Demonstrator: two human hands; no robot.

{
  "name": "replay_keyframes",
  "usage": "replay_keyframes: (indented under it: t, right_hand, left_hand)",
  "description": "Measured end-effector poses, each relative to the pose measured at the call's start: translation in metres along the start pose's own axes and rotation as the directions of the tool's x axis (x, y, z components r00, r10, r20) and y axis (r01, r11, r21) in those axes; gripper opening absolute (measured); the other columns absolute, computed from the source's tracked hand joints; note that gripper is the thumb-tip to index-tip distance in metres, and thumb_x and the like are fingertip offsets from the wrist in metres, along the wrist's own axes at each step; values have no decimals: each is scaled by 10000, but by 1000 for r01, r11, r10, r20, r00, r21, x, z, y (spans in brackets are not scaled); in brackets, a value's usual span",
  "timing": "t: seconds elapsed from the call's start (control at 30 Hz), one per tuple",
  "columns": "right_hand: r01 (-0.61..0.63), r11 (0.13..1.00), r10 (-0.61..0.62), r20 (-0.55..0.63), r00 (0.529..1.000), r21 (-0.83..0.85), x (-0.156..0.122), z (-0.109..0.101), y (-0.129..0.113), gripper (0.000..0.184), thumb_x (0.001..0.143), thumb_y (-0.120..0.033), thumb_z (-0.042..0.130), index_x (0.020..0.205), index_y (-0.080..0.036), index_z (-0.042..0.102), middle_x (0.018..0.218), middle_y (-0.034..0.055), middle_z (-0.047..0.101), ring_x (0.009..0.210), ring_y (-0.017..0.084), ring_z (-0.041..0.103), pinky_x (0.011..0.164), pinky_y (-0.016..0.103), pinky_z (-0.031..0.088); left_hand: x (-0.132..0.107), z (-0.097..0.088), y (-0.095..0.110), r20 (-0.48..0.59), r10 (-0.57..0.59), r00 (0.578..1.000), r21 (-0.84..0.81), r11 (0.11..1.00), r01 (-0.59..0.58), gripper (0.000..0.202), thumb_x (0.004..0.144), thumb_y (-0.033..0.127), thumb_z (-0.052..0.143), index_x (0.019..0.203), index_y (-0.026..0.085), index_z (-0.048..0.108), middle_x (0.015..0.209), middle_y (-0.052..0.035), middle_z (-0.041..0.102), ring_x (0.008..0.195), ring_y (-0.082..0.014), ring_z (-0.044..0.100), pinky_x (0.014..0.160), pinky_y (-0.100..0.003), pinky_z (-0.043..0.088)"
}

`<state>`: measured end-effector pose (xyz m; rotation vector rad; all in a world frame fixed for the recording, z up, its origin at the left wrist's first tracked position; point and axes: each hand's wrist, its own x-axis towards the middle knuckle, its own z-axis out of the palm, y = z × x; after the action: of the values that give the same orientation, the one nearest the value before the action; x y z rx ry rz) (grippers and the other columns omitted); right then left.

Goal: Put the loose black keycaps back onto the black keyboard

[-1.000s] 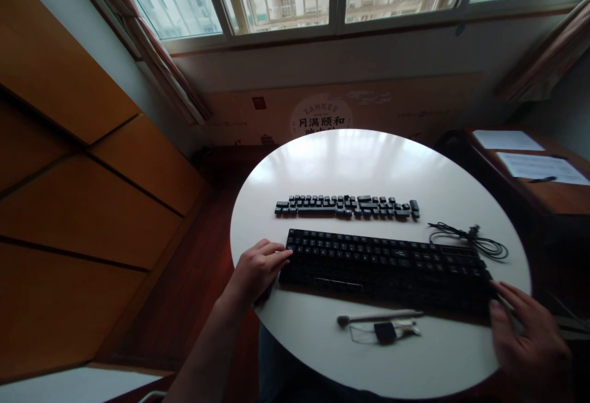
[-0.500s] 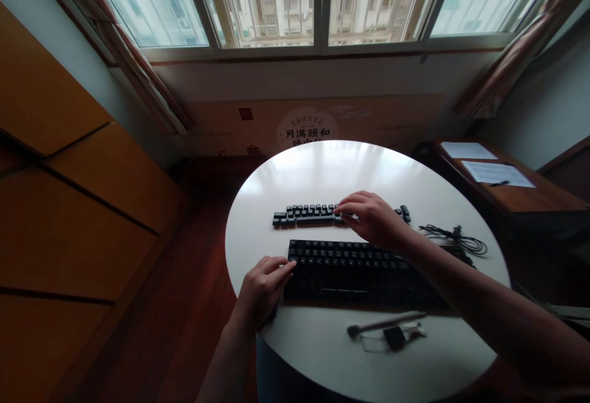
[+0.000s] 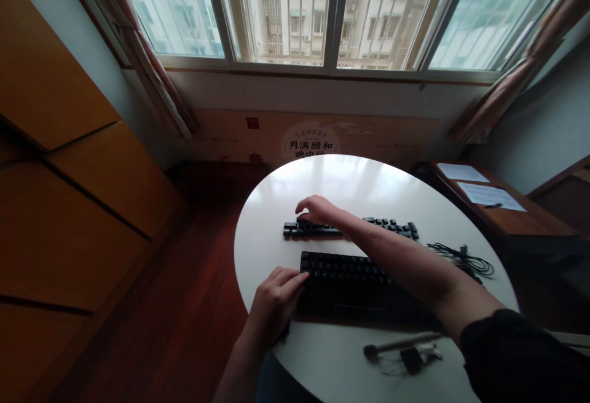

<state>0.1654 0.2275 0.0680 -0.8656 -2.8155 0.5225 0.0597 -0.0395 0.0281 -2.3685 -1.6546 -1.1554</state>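
A black keyboard (image 3: 350, 309) lies on the round white table (image 3: 258, 249). Its upper rows carry keycaps, while the lower part looks bare and dark. My left hand (image 3: 279, 295) grips the keyboard's left edge, fingers resting near the end of its key rows. Beyond the keyboard are loose black keycaps (image 3: 391, 226) laid out in rows. Over the left part of those rows hovers my right hand (image 3: 318, 209), fingers bent with a gap between thumb and fingertips. Nothing shows in it. My right forearm covers part of the keyboard and the middle keycaps.
A coiled black cable (image 3: 465, 258) lies at the table's right. Close to me are a brush (image 3: 401, 343) and a small dark tool with wire loops (image 3: 412, 360). Papers (image 3: 491, 196) and a pen rest on a brown desk (image 3: 530, 219) at right.
My right hand has moved left along the loose keycaps, from their middle to the left end. My left hand stays at the keyboard's edge. The camera view has shifted slightly.
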Motion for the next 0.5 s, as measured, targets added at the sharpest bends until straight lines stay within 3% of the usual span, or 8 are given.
replay_keyframes:
  t: [0.3,0.5]
  right_hand:
    - [23,1000,-23,42,999,10,8,3,-7,217,812,-120,718,962,-246,812,1002,-8,774,918,167,719,783,232,515]
    - [42,999,-39,-82,996,32,-4,-16,-23,191,886,-139,693,1030,-213,794,1039,22,770,974,177,715,862,261,510]
  left_hand:
    - [0,-1,2,-13,9,1000,-42,999,-9,196,990,135,557,1112,203,694,1012,-57,738,894,-194,642,765,-312,590]
    - [0,1,-1,-11,-15,1000,-62,998,14,164,985,165,594,1106,202,698,1007,-51,747,900,-199,651,776,-323,586]
